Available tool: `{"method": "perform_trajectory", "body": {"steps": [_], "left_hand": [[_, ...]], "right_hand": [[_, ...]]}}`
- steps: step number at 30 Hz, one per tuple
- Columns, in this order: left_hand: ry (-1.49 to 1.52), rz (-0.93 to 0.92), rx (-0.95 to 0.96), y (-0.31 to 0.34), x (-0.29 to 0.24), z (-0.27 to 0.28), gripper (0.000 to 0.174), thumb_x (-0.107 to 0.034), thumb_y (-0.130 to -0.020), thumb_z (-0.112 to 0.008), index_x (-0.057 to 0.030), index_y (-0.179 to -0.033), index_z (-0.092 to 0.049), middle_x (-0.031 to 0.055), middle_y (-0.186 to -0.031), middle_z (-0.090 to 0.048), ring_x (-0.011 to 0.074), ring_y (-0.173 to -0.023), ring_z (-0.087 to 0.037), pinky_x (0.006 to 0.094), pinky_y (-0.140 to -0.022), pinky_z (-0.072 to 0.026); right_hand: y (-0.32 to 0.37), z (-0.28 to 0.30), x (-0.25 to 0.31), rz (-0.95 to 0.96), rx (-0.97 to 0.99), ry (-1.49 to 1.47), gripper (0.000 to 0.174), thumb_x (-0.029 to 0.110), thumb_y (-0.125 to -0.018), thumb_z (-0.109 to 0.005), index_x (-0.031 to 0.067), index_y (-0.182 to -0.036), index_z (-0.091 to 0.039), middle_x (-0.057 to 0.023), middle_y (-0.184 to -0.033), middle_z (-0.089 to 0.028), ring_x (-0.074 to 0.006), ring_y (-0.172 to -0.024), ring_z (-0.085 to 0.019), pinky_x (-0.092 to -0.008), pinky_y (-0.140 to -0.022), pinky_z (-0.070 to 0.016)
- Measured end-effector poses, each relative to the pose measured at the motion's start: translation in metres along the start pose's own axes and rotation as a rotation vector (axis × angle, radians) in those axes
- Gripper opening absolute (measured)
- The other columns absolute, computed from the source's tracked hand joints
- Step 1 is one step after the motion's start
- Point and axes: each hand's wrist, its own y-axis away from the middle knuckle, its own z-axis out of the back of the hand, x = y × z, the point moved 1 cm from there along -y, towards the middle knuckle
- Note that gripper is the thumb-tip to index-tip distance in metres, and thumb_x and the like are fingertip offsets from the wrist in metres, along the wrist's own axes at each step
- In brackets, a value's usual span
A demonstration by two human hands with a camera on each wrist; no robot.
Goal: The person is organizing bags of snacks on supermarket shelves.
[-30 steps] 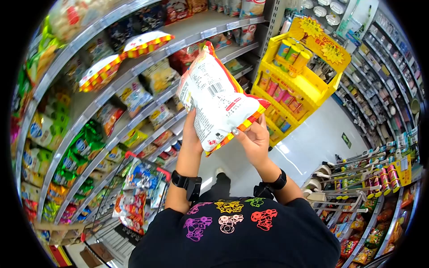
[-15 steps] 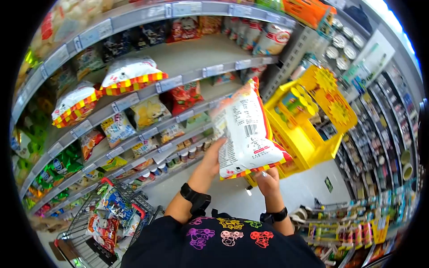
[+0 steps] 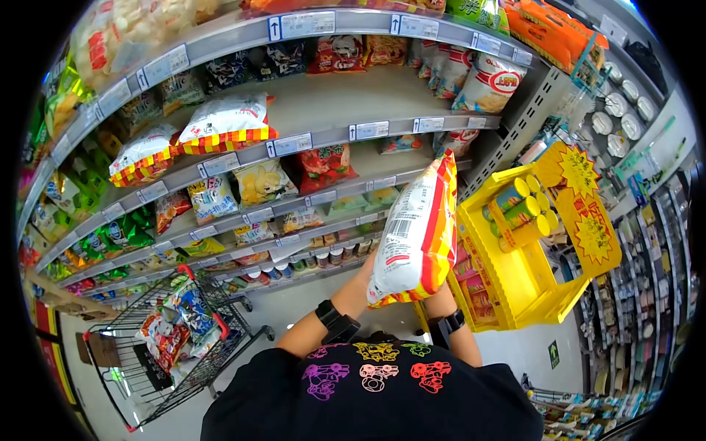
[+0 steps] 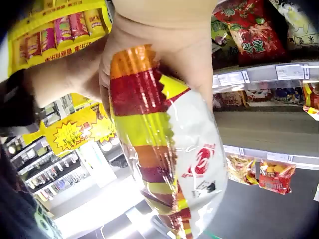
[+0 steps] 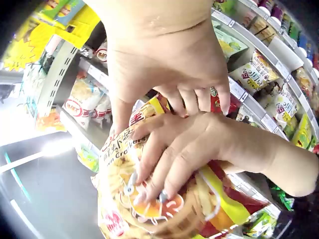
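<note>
In the head view a puffed bag of prawn crackers point(image 3: 412, 235) stands tilted in front of the shelves, its white printed back and red-yellow striped side showing. My left hand point(image 3: 357, 289) grips it low on the left, mostly behind the bag. Low on the other side, my right hand point(image 3: 441, 303) is largely hidden by it. Seen from the right wrist, the left hand's fingers point(image 5: 169, 159) spread across the pictured front, while the right hand point(image 5: 164, 74) holds the bag's end with thumb and fingers.
Shelves of snack bags curve along the left; two similar striped bags point(image 3: 224, 126) lie on one shelf point(image 3: 353, 95). A shopping cart point(image 3: 165, 353) with several bags stands at the lower left. Close on the right is a yellow display stand point(image 3: 507, 272) with canisters.
The bag has turned from its flat white back to show more of its striped side. The head view has shifted, bringing more of the shelves and cart into sight. Both hands stay on the bag.
</note>
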Motion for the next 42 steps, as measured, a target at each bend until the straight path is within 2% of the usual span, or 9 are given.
{"method": "perform_trajectory", "body": {"steps": [13, 14, 15, 18, 23, 27, 31, 36, 42], "left_hand": [[-0.026, 0.038, 0.318, -0.023, 0.022, 0.021, 0.045, -0.034, -0.088, -0.045, -0.0005, -0.119, -0.047, 0.0179, -0.108, -0.058, 0.0303, -0.087, -0.061, 0.0419, -0.075, -0.0512], [0.004, -0.001, 0.07, -0.019, 0.022, 0.003, 0.047, -0.036, -0.087, -0.047, -0.0006, -0.118, -0.048, 0.0172, -0.106, -0.059, 0.032, -0.081, -0.062, 0.0456, -0.071, -0.0512], [0.009, 0.078, 0.108, -0.017, 0.015, 0.003, 0.047, -0.037, -0.088, -0.045, -0.003, -0.12, -0.047, 0.0139, -0.111, -0.058, 0.0291, -0.089, -0.061, 0.0449, -0.076, -0.0502], [-0.618, 0.017, -0.112, -0.012, -0.01, 0.035, 0.058, -0.049, -0.091, -0.034, -0.0041, -0.127, -0.041, 0.0119, -0.122, -0.051, 0.0213, -0.104, -0.055, 0.0368, -0.087, -0.0458], [-0.851, -0.148, -0.291, 0.049, -0.098, 0.004, 0.06, -0.052, -0.09, -0.032, -0.0056, -0.127, -0.039, 0.0163, -0.111, -0.055, 0.0223, -0.092, -0.059, 0.0357, -0.073, -0.0518], [-1.138, -0.255, -0.209, 0.089, -0.121, -0.039, 0.057, -0.044, -0.09, -0.041, -0.0102, -0.135, -0.03, 0.0082, -0.118, -0.047, 0.0137, -0.092, -0.053, 0.0285, -0.076, -0.0467], [-1.31, -0.459, -0.041, 0.093, -0.127, -0.039, 0.074, -0.027, -0.083, -0.058, -0.0123, -0.14, -0.013, 0.0137, -0.127, -0.039, 0.0178, -0.106, -0.046, 0.0286, -0.087, -0.0402], [-1.434, -0.279, -0.033, 0.108, -0.143, -0.037, 0.103, -0.018, -0.067, -0.075, -0.0111, -0.141, -0.004, 0.0139, -0.132, -0.035, 0.0151, -0.103, -0.046, 0.0285, -0.084, -0.0406], [-1.136, -0.379, 0.077, 0.06, -0.136, -0.048, 0.092, -0.01, -0.07, -0.07, -0.0081, -0.139, -0.009, 0.0131, -0.134, -0.031, 0.0211, -0.121, -0.036, 0.0314, -0.09, -0.0419]], "right_hand": [[-0.04, 0.004, 0.028, -0.213, 0.011, -0.28, 0.05, 0.039, -0.087, -0.046, 0.0041, -0.122, -0.045, -0.0131, -0.118, -0.054, -0.0281, -0.105, -0.054, -0.0431, -0.09, -0.0433], [-0.038, -0.007, 0.033, -0.227, 0.015, -0.28, 0.05, 0.039, -0.087, -0.046, 0.0042, -0.122, -0.046, -0.0129, -0.118, -0.054, -0.0282, -0.104, -0.054, -0.0428, -0.09, -0.0433], [-0.038, -0.003, 0.032, -0.222, 0.044, -0.266, 0.051, 0.04, -0.086, -0.047, 0.005, -0.123, -0.045, -0.0124, -0.12, -0.053, -0.0282, -0.106, -0.053, -0.0429, -0.091, -0.042], [-0.053, 0.017, 0.029, -0.123, 0.194, -0.186, 0.054, 0.043, -0.085, -0.047, 0.0072, -0.125, -0.042, -0.0109, -0.124, -0.05, -0.0284, -0.111, -0.049, -0.0432, -0.095, -0.0381], [-0.065, -0.029, 0.047, -0.117, 0.075, -0.011, 0.056, 0.039, -0.087, -0.048, 0.0065, -0.131, -0.033, -0.0103, -0.131, -0.041, -0.0278, -0.118, -0.042, -0.0427, -0.1, -0.0327], [-0.084, -0.052, 0.049, -0.074, 0.013, 0.234, 0.044, 0.021, -0.088, -0.049, -0.0006, -0.124, -0.037, -0.0141, -0.123, -0.048, -0.0248, -0.109, -0.051, -0.039, -0.093, -0.0409], [-0.096, -0.113, 0.045, 0.011, 0.007, 0.389, 0.036, 0.014, -0.089, -0.049, -0.003, -0.12, -0.041, -0.0137, -0.113, -0.054, -0.0197, -0.1, -0.056, -0.0322, -0.084, -0.0467], [-0.091, -0.148, 0.022, 0.163, -0.066, 0.562, 0.038, 0.014, -0.088, -0.052, -0.0039, -0.119, -0.041, -0.0105, -0.107, -0.056, -0.0136, -0.092, -0.056, -0.0259, -0.077, -0.0466], [-0.1, -0.166, 0.065, 0.28, -0.19, 0.837, 0.037, 0.017, -0.086, -0.054, -0.004, -0.115, -0.044, -0.0096, -0.101, -0.058, -0.0114, -0.088, -0.057, -0.0243, -0.074, -0.0469]]}}
